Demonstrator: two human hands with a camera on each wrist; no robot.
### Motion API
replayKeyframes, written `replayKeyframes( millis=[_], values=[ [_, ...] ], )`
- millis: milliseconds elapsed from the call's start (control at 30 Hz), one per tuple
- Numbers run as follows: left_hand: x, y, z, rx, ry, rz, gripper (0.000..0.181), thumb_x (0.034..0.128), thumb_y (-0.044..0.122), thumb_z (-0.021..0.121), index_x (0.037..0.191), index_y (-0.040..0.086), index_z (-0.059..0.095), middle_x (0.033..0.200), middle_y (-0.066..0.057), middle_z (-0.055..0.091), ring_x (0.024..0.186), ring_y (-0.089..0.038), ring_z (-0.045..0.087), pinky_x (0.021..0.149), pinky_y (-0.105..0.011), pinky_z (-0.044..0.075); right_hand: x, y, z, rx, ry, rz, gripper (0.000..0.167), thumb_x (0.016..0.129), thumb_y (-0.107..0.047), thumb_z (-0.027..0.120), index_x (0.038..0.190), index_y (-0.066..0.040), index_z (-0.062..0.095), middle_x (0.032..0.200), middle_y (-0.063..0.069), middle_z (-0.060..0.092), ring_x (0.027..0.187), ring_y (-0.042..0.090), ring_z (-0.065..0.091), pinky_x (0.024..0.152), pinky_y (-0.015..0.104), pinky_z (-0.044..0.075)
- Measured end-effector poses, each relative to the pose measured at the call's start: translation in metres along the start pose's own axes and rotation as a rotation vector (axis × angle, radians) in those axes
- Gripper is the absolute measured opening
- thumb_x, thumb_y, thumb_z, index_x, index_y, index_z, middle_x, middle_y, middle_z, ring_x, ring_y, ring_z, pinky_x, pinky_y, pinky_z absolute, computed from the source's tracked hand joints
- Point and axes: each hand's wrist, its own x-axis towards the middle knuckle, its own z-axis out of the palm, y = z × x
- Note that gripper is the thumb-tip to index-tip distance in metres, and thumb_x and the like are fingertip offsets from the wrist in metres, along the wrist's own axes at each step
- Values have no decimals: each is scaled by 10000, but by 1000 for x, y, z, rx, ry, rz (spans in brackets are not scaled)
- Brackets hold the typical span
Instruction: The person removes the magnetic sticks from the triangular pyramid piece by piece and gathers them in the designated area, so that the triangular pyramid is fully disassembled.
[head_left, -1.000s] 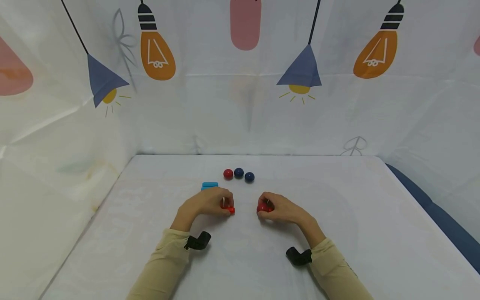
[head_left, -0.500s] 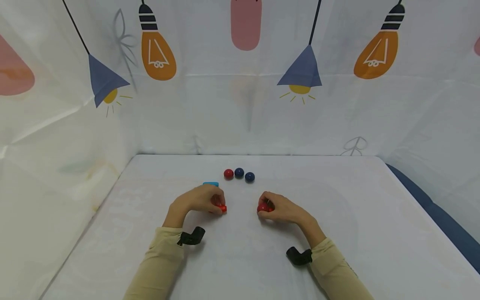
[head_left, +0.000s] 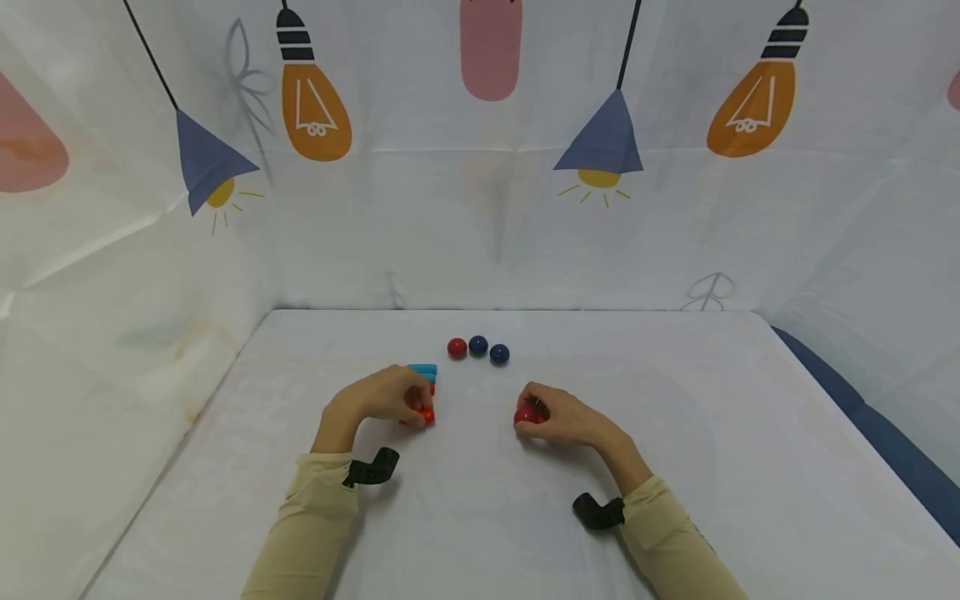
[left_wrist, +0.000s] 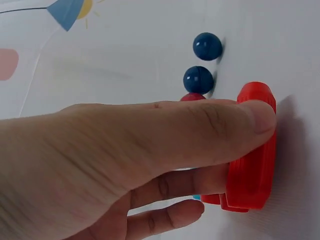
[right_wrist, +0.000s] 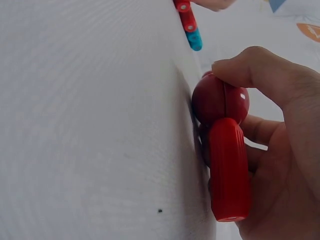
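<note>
My left hand (head_left: 378,396) pinches a red ribbed rod (left_wrist: 252,175) between thumb and fingers, low over the white table. Right behind it, partly hidden by the hand, lie blue rods (head_left: 424,369) and another red rod (head_left: 432,388). My right hand (head_left: 566,417) has its thumb and fingers around a dark red ball (right_wrist: 215,100) at the table's middle. A second red ribbed rod (right_wrist: 229,172) touches that ball and points toward the palm. Another dark round shape shows behind this rod in the right wrist view, mostly hidden.
Farther back on the white table (head_left: 637,500) sit a loose red ball (head_left: 457,348) and two dark blue balls (head_left: 478,346), close together in a row. Behind the table hangs a white cloth (head_left: 435,225) printed with lamps and bulbs.
My left hand has moved left with the red rod, to just in front of the blue rods, uncovering part of another red rod. My right hand has stayed in place around the ball.
</note>
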Motion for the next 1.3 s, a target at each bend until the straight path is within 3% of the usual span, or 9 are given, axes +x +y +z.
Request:
replayKeyframes(
  millis=[400, 733, 967, 1100, 1300],
  values=[
    [2, -5, 3, 5, 13, -52, 111, 775, 108, 762, 814, 130, 660, 744, 33, 587, 700, -111, 523, 639, -262, 441, 1, 2, -1, 8, -2, 2, 289, 838, -373, 693, 992, -177, 547, 852, -30, 564, 786, 122, 506, 667, 241, 445],
    [2, -5, 3, 26, 41, -57, 94, 800, 113, 738, 843, 137, 658, 756, 30, 584, 715, -120, 513, 645, -261, 432, 0, 5, -4, 1, -27, 51, 371, 807, -465, 702, 1041, -223, 545, 913, -46, 581, 852, 122, 526, 738, 273, 460],
    [3, -7, 2, 22, 55, -71, 105, 800, 137, 743, 843, 151, 648, 764, 28, 576, 729, -129, 513, 657, -272, 433, -9, 10, -20, -14, -96, 57, 345, 818, -407, 707, 1046, -191, 566, 838, -24, 549, 811, 138, 518, 706, 287, 439],
    [2, -8, 0, 8, 67, -23, 102, 810, 159, 738, 861, 155, 650, 764, 29, 564, 736, -123, 501, 658, -265, 430, -13, 11, -25, 9, -152, 58, 256, 832, -331, 702, 983, -161, 585, 777, -16, 542, 753, 140, 516, 662, 281, 425],
    [12, 1, 8, -13, 109, 150, 66, 856, 197, 692, 891, 169, 644, 747, 49, 537, 717, -106, 497, 651, -234, 424, -13, 12, -25, 4, -175, 30, 185, 846, -304, 682, 934, -161, 605, 739, -27, 544, 715, 130, 514, 644, 273, 420]
  ],
)
